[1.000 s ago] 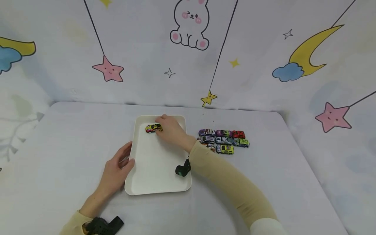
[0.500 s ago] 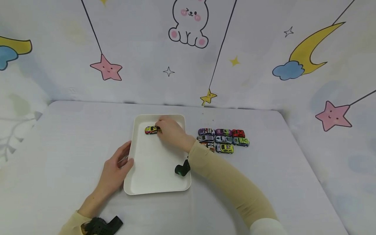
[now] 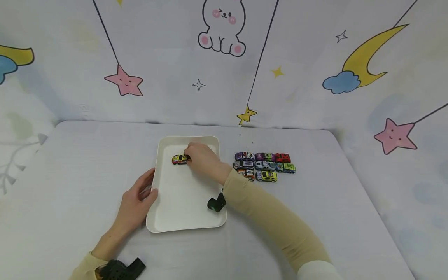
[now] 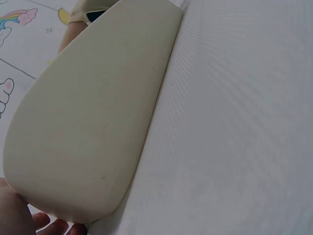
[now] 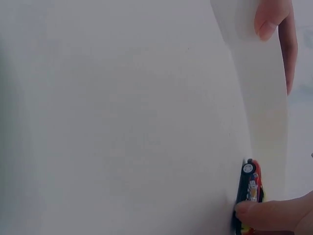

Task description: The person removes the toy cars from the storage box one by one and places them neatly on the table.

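Note:
A white rectangular tray (image 3: pixel 182 210) lies on the table in front of me. A small yellow toy car (image 3: pixel 179 159) stands in its far left part, side-on. My right hand (image 3: pixel 201 157) reaches into the tray and pinches the car's right end with curled fingers. The right wrist view shows one fingertip (image 5: pixel 274 215) against the car (image 5: pixel 249 188) on the tray floor (image 5: pixel 122 122). My left hand (image 3: pixel 134 202) grips the tray's left rim, thumb (image 5: pixel 271 19) over the edge. Its fingers (image 4: pixel 54 227) show below the tray wall (image 4: pixel 98 122).
Several toy cars (image 3: pixel 265 167) stand in tidy rows on the table (image 3: pixel 87 155) just right of the tray. Black wrist straps sit on my right forearm (image 3: pixel 217 203) and left wrist (image 3: pixel 120 269). A cartoon-printed backdrop rises behind the table.
My right hand and the yellow car have shifted a little toward me inside the tray. The left hand stays on the tray's rim.

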Demonstrator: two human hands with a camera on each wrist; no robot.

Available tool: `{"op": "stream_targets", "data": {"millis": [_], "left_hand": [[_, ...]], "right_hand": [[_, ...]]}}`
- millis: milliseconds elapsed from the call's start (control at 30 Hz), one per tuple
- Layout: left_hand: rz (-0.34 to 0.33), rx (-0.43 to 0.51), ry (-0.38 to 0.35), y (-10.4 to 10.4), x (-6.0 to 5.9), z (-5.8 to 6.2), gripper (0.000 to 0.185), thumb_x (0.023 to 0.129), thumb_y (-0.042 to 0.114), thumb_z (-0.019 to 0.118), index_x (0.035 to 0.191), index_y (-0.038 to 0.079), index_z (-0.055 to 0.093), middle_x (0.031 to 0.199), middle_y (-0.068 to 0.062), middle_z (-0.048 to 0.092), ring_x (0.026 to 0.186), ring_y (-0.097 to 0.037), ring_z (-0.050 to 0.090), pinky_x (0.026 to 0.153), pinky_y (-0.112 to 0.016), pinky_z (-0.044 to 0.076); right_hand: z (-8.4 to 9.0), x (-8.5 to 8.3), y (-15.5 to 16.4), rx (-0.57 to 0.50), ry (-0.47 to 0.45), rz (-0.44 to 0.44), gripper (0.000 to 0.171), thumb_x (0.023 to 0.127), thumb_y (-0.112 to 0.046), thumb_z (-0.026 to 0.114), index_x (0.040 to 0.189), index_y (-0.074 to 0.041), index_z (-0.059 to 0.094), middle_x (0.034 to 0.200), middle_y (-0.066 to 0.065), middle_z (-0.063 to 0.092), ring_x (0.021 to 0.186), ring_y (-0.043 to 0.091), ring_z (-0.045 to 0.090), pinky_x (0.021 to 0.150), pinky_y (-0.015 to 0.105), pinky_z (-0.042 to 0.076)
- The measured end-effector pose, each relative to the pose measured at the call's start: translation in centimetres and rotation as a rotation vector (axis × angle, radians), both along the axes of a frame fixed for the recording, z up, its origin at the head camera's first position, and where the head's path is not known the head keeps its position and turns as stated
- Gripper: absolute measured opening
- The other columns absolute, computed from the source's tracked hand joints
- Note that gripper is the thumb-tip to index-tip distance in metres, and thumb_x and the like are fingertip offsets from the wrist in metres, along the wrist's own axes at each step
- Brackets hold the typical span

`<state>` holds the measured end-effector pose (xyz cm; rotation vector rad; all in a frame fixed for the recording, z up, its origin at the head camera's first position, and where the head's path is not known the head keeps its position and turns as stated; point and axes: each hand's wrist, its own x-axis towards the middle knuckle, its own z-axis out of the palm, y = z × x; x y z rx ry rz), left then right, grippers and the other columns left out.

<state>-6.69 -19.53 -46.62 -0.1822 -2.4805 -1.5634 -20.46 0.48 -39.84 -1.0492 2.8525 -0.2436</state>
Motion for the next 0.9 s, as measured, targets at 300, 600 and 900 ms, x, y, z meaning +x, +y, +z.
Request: {"op": "stream_targets", "data": {"millis": [300, 600, 900], "left_hand": [[-0.005, -0.006, -0.042, 0.1, 0.2, 0.1, 0.056, 0.099, 0.005, 0.056, 0.152, 0.011, 0.040, 0.149, -0.020, 0.049, 0.131, -0.038, 0.054, 0.093, 0.000, 0.040], [0.000, -0.010, -0.043, 0.1, 0.2, 0.2, 0.056, 0.098, 0.006, 0.057, 0.152, 0.011, 0.041, 0.148, -0.020, 0.051, 0.130, -0.038, 0.054, 0.093, -0.001, 0.040], [-0.005, -0.012, -0.032, 0.1, 0.2, 0.1, 0.056, 0.098, 0.005, 0.057, 0.152, 0.012, 0.041, 0.148, -0.019, 0.051, 0.130, -0.037, 0.054, 0.093, -0.001, 0.041]], "right_hand": [[0.2, 0.9, 0.2, 0.062, 0.019, 0.019, 0.013, 0.090, -0.015, 0.073, 0.100, -0.007, 0.075, 0.098, 0.004, 0.070, 0.090, 0.019, 0.066, 0.082, 0.030, 0.054], [0.5, 1.6, 0.9, 0.043, -0.011, 0.065, 0.010, 0.089, -0.015, 0.075, 0.094, -0.007, 0.076, 0.090, 0.002, 0.071, 0.071, 0.011, 0.051, 0.064, 0.023, 0.043], [0.7, 2.3, 1.4, 0.039, -0.039, 0.076, 0.005, 0.087, -0.012, 0.074, 0.089, -0.007, 0.075, 0.078, -0.002, 0.064, 0.067, 0.011, 0.042, 0.058, 0.021, 0.033]]}}
